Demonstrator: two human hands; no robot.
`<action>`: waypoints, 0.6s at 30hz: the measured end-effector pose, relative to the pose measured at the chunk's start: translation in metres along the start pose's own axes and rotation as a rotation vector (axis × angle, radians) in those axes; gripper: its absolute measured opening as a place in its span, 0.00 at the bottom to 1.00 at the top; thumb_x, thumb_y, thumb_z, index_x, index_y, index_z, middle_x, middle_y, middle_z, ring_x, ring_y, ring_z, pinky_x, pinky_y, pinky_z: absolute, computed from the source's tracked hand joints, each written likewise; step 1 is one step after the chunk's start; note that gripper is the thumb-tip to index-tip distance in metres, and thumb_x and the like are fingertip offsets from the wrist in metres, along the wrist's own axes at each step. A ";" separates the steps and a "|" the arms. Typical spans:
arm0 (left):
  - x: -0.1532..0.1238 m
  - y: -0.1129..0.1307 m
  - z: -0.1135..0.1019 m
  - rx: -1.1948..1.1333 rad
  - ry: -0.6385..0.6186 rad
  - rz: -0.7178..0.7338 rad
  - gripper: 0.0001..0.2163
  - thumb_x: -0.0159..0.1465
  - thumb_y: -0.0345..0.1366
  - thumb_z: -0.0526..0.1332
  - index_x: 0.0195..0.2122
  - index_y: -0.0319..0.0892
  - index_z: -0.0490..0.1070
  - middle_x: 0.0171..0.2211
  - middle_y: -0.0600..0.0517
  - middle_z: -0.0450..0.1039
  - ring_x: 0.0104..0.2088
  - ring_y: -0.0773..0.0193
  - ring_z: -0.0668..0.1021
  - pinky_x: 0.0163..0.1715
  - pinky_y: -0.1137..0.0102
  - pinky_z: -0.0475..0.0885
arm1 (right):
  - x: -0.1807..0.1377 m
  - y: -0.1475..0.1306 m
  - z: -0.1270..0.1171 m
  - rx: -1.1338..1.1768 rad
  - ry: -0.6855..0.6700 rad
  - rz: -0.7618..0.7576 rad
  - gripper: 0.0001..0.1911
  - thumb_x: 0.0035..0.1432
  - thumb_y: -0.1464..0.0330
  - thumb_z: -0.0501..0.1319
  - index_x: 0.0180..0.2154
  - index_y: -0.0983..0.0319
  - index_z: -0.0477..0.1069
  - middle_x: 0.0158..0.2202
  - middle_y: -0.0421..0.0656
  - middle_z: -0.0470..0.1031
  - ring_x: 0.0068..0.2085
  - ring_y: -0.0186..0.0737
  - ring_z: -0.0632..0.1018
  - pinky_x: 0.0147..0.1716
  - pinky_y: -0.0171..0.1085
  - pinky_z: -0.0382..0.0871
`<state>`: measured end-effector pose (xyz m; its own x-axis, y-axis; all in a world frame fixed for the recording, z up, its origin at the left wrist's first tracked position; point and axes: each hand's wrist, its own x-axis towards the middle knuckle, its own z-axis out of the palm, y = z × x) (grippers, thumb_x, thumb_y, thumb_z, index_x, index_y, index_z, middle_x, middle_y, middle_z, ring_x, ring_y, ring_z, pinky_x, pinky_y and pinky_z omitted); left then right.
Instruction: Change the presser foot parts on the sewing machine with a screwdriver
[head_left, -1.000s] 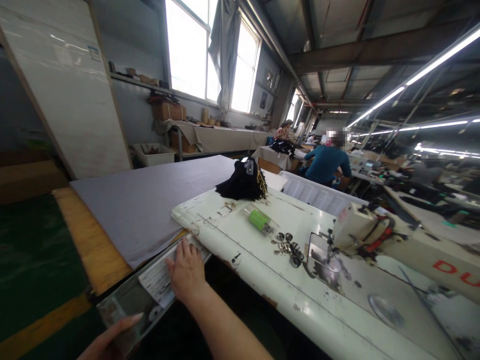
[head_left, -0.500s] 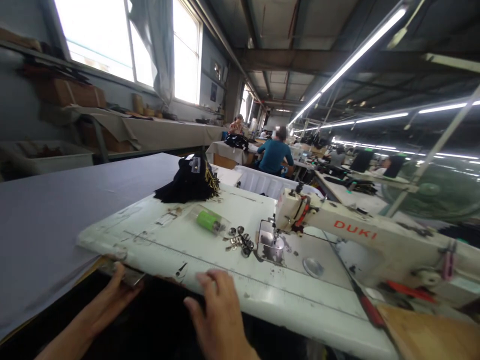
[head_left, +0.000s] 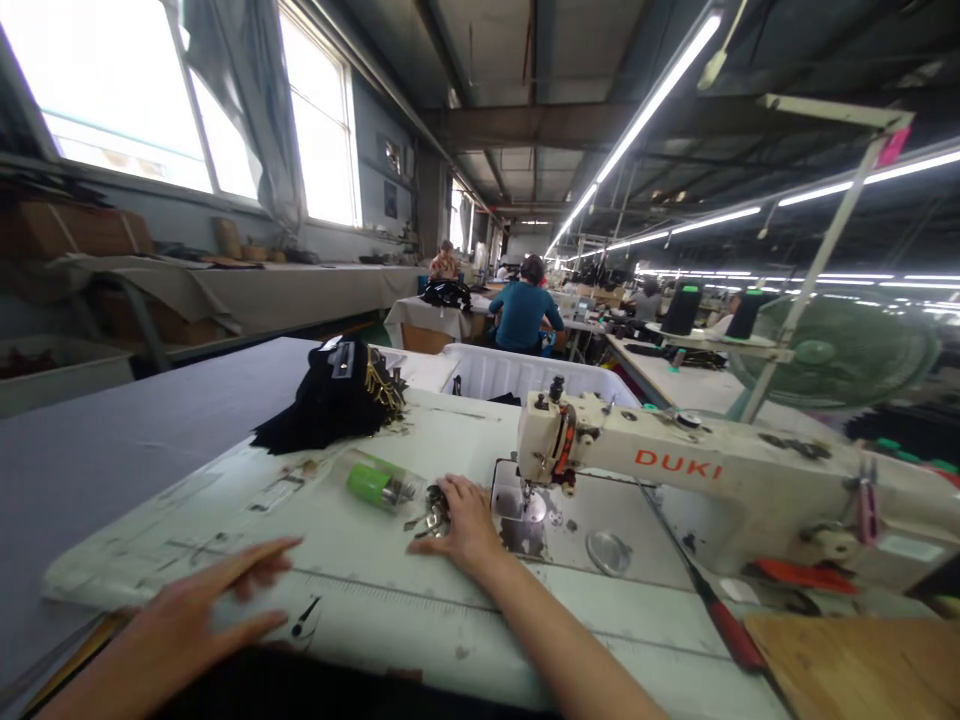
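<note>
My right hand [head_left: 466, 525] reaches over the table, its thumb stretched out and its fingers curved around the right side of a small heap of metal bobbins [head_left: 430, 515]. Its palm and fingertips partly cover the heap. My left hand [head_left: 217, 595] hovers above the front left of the white sewing table [head_left: 360, 600], fingers and thumb apart, holding nothing. Beside the heap lies a clear plastic bottle with a green band [head_left: 376, 484], metal pieces showing inside. The DUKI sewing machine [head_left: 637, 450] stands to the right of my right hand.
A stack of black fabric pieces with gold-coloured ends [head_left: 322, 400] sits at the back left. On the machine bed is a round clear disc [head_left: 607, 552]. A red-handled tool [head_left: 727, 625] lies by a wooden board [head_left: 847, 655]. A white bin [head_left: 547, 372] stands behind the table.
My right hand has moved from the table's front edge forward to the bobbins. My left hand has left the metal piece under the edge and risen above the tabletop. The view has shifted right.
</note>
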<state>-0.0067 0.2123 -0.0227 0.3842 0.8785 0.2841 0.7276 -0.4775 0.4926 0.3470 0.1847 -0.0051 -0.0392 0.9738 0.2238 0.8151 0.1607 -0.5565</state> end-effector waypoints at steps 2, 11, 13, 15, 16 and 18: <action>0.046 0.027 -0.005 0.153 -0.095 0.179 0.36 0.60 0.48 0.63 0.68 0.54 0.52 0.66 0.51 0.59 0.63 0.50 0.66 0.64 0.54 0.60 | 0.003 0.003 0.002 0.004 0.041 -0.030 0.47 0.40 0.49 0.75 0.59 0.58 0.67 0.62 0.49 0.66 0.62 0.54 0.64 0.65 0.52 0.50; 0.160 0.070 0.009 0.285 -0.478 0.425 0.31 0.57 0.39 0.65 0.63 0.47 0.63 0.60 0.46 0.67 0.62 0.50 0.65 0.65 0.56 0.52 | 0.006 -0.001 0.006 -0.162 0.156 -0.073 0.27 0.51 0.50 0.69 0.49 0.55 0.71 0.49 0.44 0.73 0.51 0.50 0.69 0.52 0.50 0.62; 0.152 0.068 0.005 0.292 -0.458 0.385 0.30 0.59 0.42 0.65 0.63 0.45 0.63 0.60 0.44 0.67 0.61 0.48 0.66 0.63 0.58 0.57 | 0.005 -0.004 0.005 -0.228 0.165 -0.093 0.20 0.56 0.51 0.66 0.44 0.57 0.72 0.47 0.44 0.74 0.50 0.50 0.70 0.49 0.50 0.63; 0.143 0.068 -0.002 0.302 -0.472 0.309 0.32 0.59 0.45 0.65 0.64 0.44 0.62 0.59 0.42 0.67 0.59 0.46 0.68 0.60 0.58 0.61 | 0.004 -0.007 0.004 -0.286 0.166 -0.111 0.17 0.59 0.53 0.64 0.41 0.59 0.73 0.46 0.45 0.74 0.48 0.50 0.70 0.48 0.52 0.63; 0.138 0.069 -0.006 0.310 -0.492 0.270 0.33 0.59 0.47 0.65 0.64 0.44 0.62 0.58 0.42 0.67 0.58 0.45 0.69 0.59 0.57 0.62 | 0.004 -0.007 0.004 -0.301 0.168 -0.116 0.16 0.60 0.54 0.64 0.41 0.59 0.73 0.45 0.45 0.74 0.48 0.51 0.70 0.47 0.52 0.63; 0.133 0.073 -0.013 0.331 -0.540 0.205 0.35 0.57 0.50 0.66 0.64 0.45 0.63 0.57 0.42 0.68 0.57 0.43 0.70 0.58 0.56 0.63 | 0.003 -0.008 0.004 -0.308 0.168 -0.122 0.15 0.60 0.55 0.65 0.42 0.59 0.73 0.45 0.45 0.75 0.48 0.50 0.70 0.47 0.52 0.63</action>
<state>0.0902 0.2937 0.0617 0.7018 0.6966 -0.1490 0.7122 -0.6811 0.1698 0.3382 0.1874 -0.0030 -0.0722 0.9063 0.4164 0.9471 0.1932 -0.2564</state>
